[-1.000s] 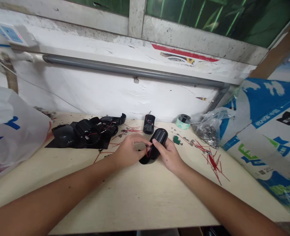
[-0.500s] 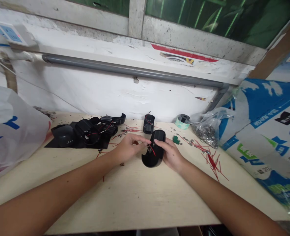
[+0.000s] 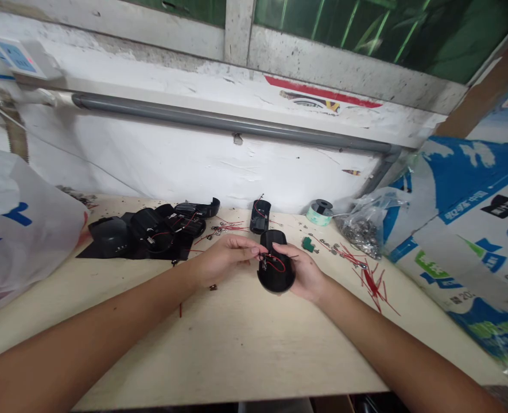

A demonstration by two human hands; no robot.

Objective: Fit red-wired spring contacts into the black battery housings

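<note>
Head view: right hand grasping black plastic oval housing at its side, over pale wooden bench top. Left hand pinching thin red wire at housing's top. Second black plastic housing stands beyond, well apart from hands.
</note>
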